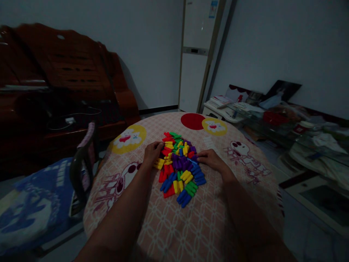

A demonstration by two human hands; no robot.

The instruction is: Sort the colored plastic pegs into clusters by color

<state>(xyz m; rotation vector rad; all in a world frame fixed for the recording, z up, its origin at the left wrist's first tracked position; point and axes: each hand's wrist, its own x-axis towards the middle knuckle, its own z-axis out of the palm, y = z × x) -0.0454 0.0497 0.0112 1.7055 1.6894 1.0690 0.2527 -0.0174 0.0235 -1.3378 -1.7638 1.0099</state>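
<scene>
A heap of small plastic pegs [180, 165] in red, yellow, blue, green and purple lies in the middle of a round table with a pink patterned cloth [169, 225]. My left hand [152, 152] rests at the heap's left edge, fingers curled onto red and yellow pegs. My right hand [211, 159] lies at the heap's right edge, fingers pressed together against blue and purple pegs. The fingertips of both hands are partly hidden among the pegs.
A chair with a blue cushion [40, 203] stands left of the table. A dark wooden sofa [62, 83] fills the back left. A tall white unit [196, 54] stands behind. A cluttered low table [272, 116] runs along the right.
</scene>
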